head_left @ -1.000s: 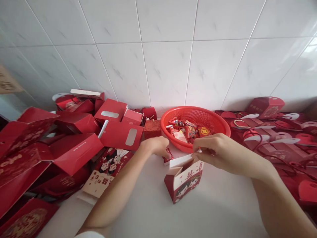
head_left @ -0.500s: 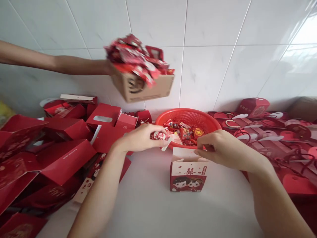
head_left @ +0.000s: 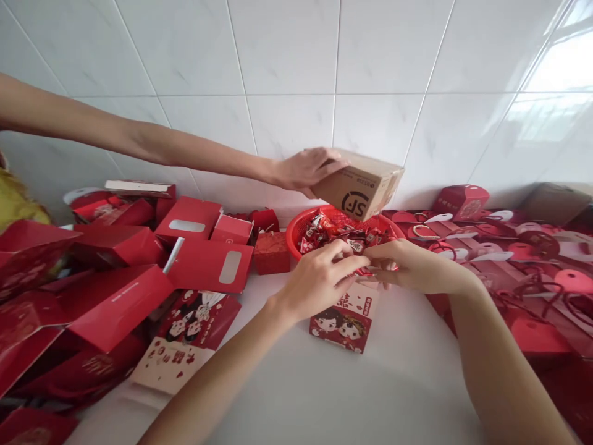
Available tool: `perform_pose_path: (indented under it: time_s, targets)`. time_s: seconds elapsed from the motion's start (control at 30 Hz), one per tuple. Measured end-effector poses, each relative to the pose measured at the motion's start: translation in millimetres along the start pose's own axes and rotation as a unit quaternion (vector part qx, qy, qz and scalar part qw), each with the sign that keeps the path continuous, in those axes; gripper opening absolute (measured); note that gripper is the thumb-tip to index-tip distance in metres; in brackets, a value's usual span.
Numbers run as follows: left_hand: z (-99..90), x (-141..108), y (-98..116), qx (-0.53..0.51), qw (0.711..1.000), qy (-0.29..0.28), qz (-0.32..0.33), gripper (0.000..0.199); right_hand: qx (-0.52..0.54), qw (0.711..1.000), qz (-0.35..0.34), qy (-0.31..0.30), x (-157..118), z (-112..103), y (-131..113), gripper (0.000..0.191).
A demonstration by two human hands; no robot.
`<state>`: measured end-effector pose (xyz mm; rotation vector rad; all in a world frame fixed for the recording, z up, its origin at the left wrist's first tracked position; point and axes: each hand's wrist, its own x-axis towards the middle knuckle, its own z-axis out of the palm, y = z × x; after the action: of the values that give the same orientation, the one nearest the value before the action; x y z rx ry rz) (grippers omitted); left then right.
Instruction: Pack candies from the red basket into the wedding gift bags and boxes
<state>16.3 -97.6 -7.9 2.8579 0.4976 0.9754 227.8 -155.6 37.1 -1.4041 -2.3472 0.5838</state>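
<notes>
A small red and cream gift box [head_left: 340,330] with two cartoon faces stands upright on the white table. Its top opening is mostly hidden behind my hands. My left hand [head_left: 319,278] is closed above the box, fingertips meeting those of my right hand; what it grips is hidden. At the box's upper right edge, my right hand [head_left: 407,266] has its fingers curled on the box. Just behind is a red plastic basket [head_left: 293,238] of wrapped candies [head_left: 319,225]. Another person's hand [head_left: 308,170] holds a tipped cardboard box [head_left: 356,185] over the basket.
Red gift boxes [head_left: 125,303] are heaped on the left, one with cartoon figures [head_left: 199,315] lying nearer me. Rows of red boxes with cord handles [head_left: 500,266] fill the right side. A tiled wall [head_left: 287,55] rises behind the basket.
The other person's cardboard box has come down to the right and tipped over the basket, which holds more candies. My left hand has moved right from the basket's edge to above the gift box.
</notes>
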Motion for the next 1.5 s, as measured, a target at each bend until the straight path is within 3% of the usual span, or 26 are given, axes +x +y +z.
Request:
perform_pose_path:
  time_s: [0.1,0.17,0.37,0.47,0.63,0.7,0.83,0.9,1.0,1.1,1.2,1.3,1.4,1.5]
  targets:
    - [-11.4,0,-2,-0.086,0.994,-0.056,-0.034,0.030,0.022,0.999,0.022,-0.026,0,-2,2,0.016]
    - [-21.2,0,-2,-0.128,0.986,-0.097,-0.052,0.043,0.021,0.999,0.023,-0.030,-1,-3,1,0.015]
    - [-38.0,-1,2,-0.155,0.967,-0.167,-0.118,0.068,0.024,0.998,0.041,-0.029,-2,-3,-2,0.014]
    - [-39.5,-1,2,-0.150,0.962,-0.178,-0.146,0.066,0.013,0.998,0.046,-0.033,-2,-2,-2,0.014]
    - [-42.5,-1,-3,-0.112,0.971,-0.171,-0.126,0.033,-0.007,0.999,0.037,-0.027,-2,-2,-1,0.019]
    - [-44.0,-2,-8,-0.105,0.976,-0.150,-0.116,0.038,-0.028,0.999,0.033,-0.011,-2,-2,-1,0.020]
    - [-41.3,-3,-18,-0.105,0.978,-0.135,-0.123,0.065,-0.033,0.999,0.010,0.002,-4,-3,-7,0.021]
    - [-35.5,-3,-23,-0.113,0.973,-0.153,-0.132,0.050,-0.013,1.000,-0.012,-0.005,-4,-2,-9,0.023]
    - [-25.5,-1,-29,-0.123,0.971,-0.167,-0.115,0.011,0.004,0.999,-0.036,-0.017,-2,1,-10,0.034]
    - [-22.3,1,-30,-0.114,0.974,-0.169,-0.098,0.013,-0.002,1.000,-0.010,-0.028,2,5,-10,0.027]
    - [-28.7,1,-28,-0.133,0.961,-0.208,-0.123,0.012,-0.022,0.997,0.058,-0.046,7,9,-12,0.013]
    - [-35.6,1,-28,-0.166,0.947,-0.237,-0.142,0.015,-0.039,0.992,0.094,-0.068,10,12,-15,0.016]
    - [-34.9,0,-30,-0.188,0.942,-0.238,-0.140,0.003,-0.110,0.984,0.117,-0.073,12,17,-18,0.020]
    - [-29.6,1,-32,-0.189,0.943,-0.236,-0.139,0.013,-0.191,0.969,0.130,-0.088,15,23,-20,0.021]
